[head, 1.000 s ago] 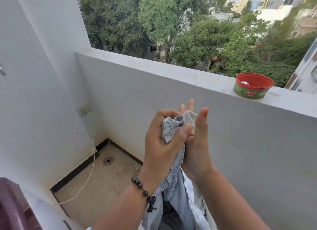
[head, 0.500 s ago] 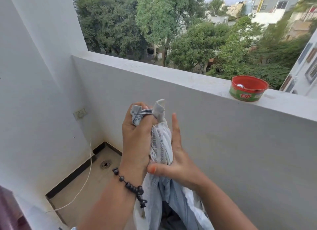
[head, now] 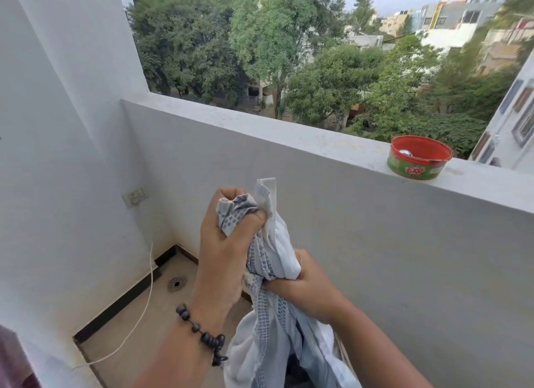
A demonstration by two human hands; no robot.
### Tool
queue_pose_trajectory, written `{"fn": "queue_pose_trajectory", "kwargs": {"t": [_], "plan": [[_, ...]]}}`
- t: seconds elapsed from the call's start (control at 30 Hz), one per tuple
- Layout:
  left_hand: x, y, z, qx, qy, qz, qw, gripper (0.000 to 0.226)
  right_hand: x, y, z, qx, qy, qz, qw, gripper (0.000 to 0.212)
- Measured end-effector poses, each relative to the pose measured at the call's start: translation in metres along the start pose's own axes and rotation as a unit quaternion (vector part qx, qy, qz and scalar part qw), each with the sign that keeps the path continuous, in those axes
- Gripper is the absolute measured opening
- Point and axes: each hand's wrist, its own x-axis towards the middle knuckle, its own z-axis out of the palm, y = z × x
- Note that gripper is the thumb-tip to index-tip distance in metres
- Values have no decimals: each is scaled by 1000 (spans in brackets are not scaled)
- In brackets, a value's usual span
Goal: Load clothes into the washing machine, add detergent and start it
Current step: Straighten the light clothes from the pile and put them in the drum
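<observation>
Centre frame, left hand (head: 222, 243) grips the bunched top of a white-and-blue cloth (head: 268, 272); right hand (head: 306, 286) clenches its fingers lower down.

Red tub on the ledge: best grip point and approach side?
Judging by its pose, grip the tub across its low round side wall, coming from the balcony side. It stands upright and open-topped on the ledge, something shiny inside, so keep fingers outside the rim. Beyond it the ledge drops away.

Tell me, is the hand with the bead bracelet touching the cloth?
Touching. The head view shows the left hand with its fingers curled round the bunched top of the cloth.
</observation>
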Motion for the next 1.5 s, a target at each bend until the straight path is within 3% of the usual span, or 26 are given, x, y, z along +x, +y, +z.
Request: {"fn": "queue_pose_trajectory", "kwargs": {"t": [0.1,0.17,0.23,0.3,0.37,0.4,0.43,0.47,0.5,0.57,0.67,0.73,0.8,0.9,1.0,1.07,1.23,1.37,1.5], "plan": [[3,14,-13,180,-85,168,965,32,7,-1,-9,-79,23,13,997,11],[3,29,-11,270,-136,264,916,41,14,-6,-14,-140,32,19,989,7],[1,37,-2,335,-229,294,865,56,22,-14,-16,-233,8,16,972,9],[3,36,6,465,-328,246,785,89,29,-25,-15,-313,-40,32,948,11],[12,24,2,641,-385,135,650,126,34,-34,-14,-346,-64,0,936,47],[18,17,-3,699,-389,86,594,136,34,-39,-15,-351,-75,-9,933,53],[23,12,-7,730,-380,49,566,140,34,-44,-16,-357,-79,-3,931,45],[27,7,-9,742,-367,22,561,139,34,-49,-18,-371,-81,4,925,32],[29,3,-11,743,-349,13,571,134,35,-49,-21,-382,-79,7,921,25],[32,-3,-17,725,-320,45,608,111,34,-47,-25,-377,-68,3,924,31],[38,1,-25,599,-312,29,737,68,31,-41,-33,-294,-76,13,953,61],[43,5,-30,499,-316,-3,807,72,28,-37,-37,-229,-88,19,969,82],[49,6,-33,412,-313,-12,856,84,24,-27,-35,-169,-100,16,980,99],[55,7,-36,289,-294,-21,911,84,19,-5,-23,-48,-73,29,996,87],[58,3,-40,228,-276,-40,933,74,16,5,-20,37,-8,31,999,48],[59,-1,-46,219,-282,-53,933,67,19,3,-29,40,18,25,999,40],[62,-8,-56,303,-292,-22,907,55,29,-23,-63,75,35,0,997,46],[57,-16,-49,232,-222,37,946,42,33,-42,-62,104,27,7,994,37],[45,-21,-27,94,-109,66,987,36,32,-43,-37,159,0,23,987,44]]}}
